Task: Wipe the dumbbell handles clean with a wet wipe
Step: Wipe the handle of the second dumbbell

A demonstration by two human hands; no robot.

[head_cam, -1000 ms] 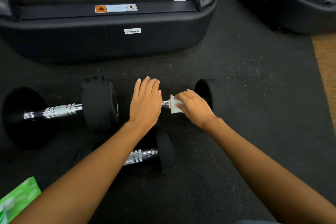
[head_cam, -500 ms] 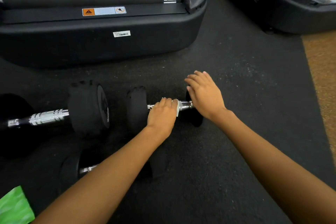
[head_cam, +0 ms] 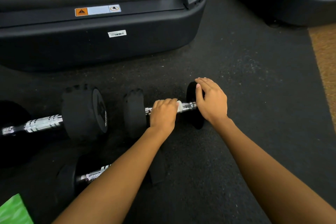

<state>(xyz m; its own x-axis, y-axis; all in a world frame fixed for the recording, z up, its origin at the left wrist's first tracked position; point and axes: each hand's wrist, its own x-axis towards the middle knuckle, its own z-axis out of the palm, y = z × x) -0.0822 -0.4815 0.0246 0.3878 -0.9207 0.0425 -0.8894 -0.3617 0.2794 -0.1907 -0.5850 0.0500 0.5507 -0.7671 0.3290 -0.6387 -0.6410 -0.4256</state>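
— Near-left corner, what's the green thing?
— Wipe pack (head_cam: 13, 209), cropped by the frame edge. Not in play.
— Next right?
— Big dumbbell (head_cam: 81, 112), chrome grip bare, nobody touching it. Smaller dumbbell (head_cam: 91, 175) nearer the camera, half hidden under the left forearm.
— The one being worked?
— Middle dumbbell (head_cam: 134, 112), lying on the rubber floor (head_cam: 236, 78) in front of the treadmill (head_cam: 109, 45), bar running left to right. Left hand (head_cam: 163, 114) is curled over the chrome handle (head_cam: 188, 106), fingers together and clamped on the wet wipe (head_cam: 179, 106). Only a white corner pokes out on the right side of the fist.
— So the wipe sits between fingers and bar?
— Looks so. Thumb is hidden, can't tell where it lies.
— Right hand?
— Right hand (head_cam: 212, 100) lies flat over the right head (head_cam: 190, 91), fingers straight and close together, gripping nothing, just pinning it down.
— Handling call?
— My guess: heavy and rigid, with round heads, so it rolls if nobody steadies it. The ridged chrome grips well dry but gets slicker once wet. The wipe is soft and light, and it may bunch or snag on the ridges. Best to steady it by the rubber head, wrap the wipe round the bar, and work toward the bare stretch beside the right head.
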